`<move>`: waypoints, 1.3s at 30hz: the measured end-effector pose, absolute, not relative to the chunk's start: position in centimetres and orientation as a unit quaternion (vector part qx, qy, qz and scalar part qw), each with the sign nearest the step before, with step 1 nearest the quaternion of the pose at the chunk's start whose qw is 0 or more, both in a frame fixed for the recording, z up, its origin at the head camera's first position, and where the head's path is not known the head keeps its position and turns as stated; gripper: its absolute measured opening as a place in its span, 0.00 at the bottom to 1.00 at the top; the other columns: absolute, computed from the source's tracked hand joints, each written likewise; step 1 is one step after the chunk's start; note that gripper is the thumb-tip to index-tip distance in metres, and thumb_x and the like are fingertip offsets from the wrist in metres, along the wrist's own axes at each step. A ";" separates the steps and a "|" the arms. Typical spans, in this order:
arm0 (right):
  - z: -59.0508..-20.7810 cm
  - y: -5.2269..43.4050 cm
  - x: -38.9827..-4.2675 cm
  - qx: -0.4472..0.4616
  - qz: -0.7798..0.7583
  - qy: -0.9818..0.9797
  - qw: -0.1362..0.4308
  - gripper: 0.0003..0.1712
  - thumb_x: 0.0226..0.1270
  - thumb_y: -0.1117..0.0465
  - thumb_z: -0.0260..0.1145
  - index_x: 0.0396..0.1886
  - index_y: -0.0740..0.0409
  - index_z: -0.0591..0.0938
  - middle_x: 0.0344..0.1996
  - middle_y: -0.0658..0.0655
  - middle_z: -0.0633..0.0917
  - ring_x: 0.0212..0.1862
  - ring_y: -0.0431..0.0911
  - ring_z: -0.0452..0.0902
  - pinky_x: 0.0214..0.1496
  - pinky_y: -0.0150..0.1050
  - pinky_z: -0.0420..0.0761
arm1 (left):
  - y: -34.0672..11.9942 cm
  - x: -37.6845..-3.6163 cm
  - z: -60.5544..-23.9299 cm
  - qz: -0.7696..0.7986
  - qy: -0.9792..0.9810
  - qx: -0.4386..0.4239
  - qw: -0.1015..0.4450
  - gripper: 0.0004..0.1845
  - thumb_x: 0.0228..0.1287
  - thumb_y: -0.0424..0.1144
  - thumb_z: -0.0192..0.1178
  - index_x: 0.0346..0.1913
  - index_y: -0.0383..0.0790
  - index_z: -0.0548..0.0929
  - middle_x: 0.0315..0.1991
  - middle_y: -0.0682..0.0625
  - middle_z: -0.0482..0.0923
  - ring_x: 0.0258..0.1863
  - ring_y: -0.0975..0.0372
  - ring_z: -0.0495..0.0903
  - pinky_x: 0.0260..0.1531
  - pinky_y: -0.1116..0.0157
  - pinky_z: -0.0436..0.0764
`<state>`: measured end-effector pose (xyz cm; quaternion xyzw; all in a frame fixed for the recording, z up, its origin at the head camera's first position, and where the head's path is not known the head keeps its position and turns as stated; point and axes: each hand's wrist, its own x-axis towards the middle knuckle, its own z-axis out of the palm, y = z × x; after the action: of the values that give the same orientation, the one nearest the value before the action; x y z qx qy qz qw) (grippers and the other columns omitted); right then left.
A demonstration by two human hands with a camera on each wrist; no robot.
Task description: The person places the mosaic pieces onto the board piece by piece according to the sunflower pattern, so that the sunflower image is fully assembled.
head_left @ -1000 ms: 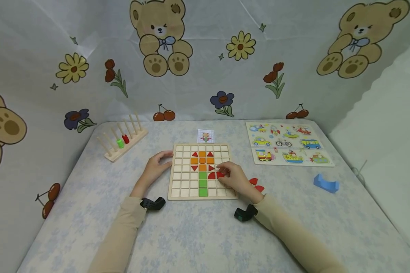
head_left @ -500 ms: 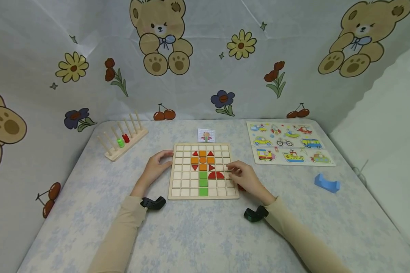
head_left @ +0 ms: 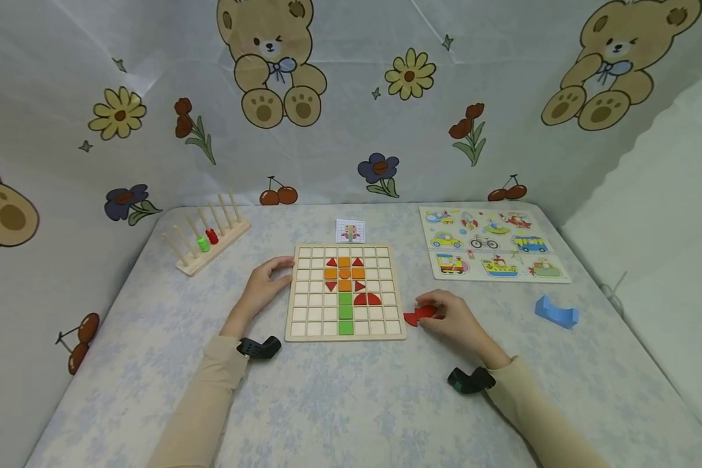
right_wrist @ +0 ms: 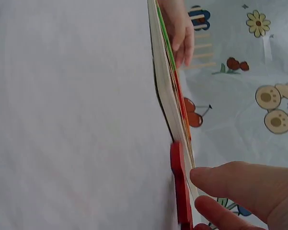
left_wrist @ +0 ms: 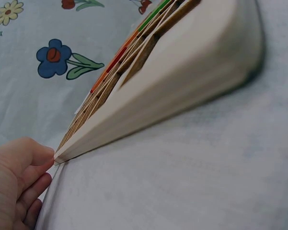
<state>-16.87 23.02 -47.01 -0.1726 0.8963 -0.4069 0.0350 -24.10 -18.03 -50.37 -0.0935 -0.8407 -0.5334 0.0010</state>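
A wooden grid board (head_left: pixel 310 312) lies flat mid-table, bearing orange, red and green tiles (head_left: pixel 344 286) that form a flower shape. My left hand (head_left: pixel 283 273) rests at the board's left edge, fingers loosely curled and fingertips touching it. In the left wrist view those fingertips (left_wrist: pixel 43 158) meet the corner of the board (left_wrist: pixel 182 72). My right hand (head_left: pixel 433 309) is just right of the board, pinching a red piece (head_left: pixel 416 316) that lies on the table. In the right wrist view, my thumb and a finger (right_wrist: pixel 215 175) close on the red piece (right_wrist: pixel 178 182) beside the board's edge (right_wrist: pixel 165 91).
A wooden peg rack (head_left: pixel 207 244) with a green and a red ring stands at the back left. A small pattern card (head_left: pixel 350 231) lies behind the board. A vehicle puzzle (head_left: pixel 491 246) and a blue block (head_left: pixel 556 313) sit to the right. Printed cloth walls surround the table.
My right hand left a red quarter-round tile in the board beside another one, then moved right off the board onto the loose red pieces. My left hand stayed put.
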 end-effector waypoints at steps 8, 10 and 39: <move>-46.9 21.4 -16.1 -0.206 -0.357 0.911 0.012 0.20 0.53 0.66 0.73 0.49 0.60 0.83 0.44 0.56 0.85 0.44 0.45 0.75 0.42 0.32 0.77 | -18.2 -24.2 -50.4 -0.535 -0.839 -0.096 -0.001 0.22 0.65 0.37 0.61 0.62 0.43 0.75 0.58 0.46 0.77 0.65 0.54 0.69 0.69 0.52 0.64; -47.1 21.4 -16.1 -0.202 -0.355 0.913 0.007 0.20 0.54 0.67 0.72 0.49 0.59 0.83 0.45 0.56 0.85 0.45 0.46 0.76 0.44 0.33 0.78 | -18.2 -24.2 -50.4 -0.536 -0.839 -0.095 -0.001 0.22 0.65 0.37 0.61 0.62 0.43 0.75 0.58 0.46 0.78 0.65 0.55 0.70 0.69 0.52 0.64; -47.8 21.2 -16.3 -0.199 -0.403 0.892 -0.035 0.15 0.60 0.72 0.65 0.48 0.63 0.82 0.42 0.58 0.85 0.40 0.47 0.80 0.40 0.31 0.80 | -18.3 -24.2 -50.3 -0.549 -0.829 -0.103 0.001 0.22 0.64 0.37 0.61 0.61 0.41 0.76 0.57 0.42 0.77 0.64 0.52 0.70 0.68 0.51 0.63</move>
<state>-16.32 21.23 -47.80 -0.1990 0.8925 -0.4033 -0.0351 -24.19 -18.31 -50.30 -0.1031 -0.8292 -0.5494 0.0012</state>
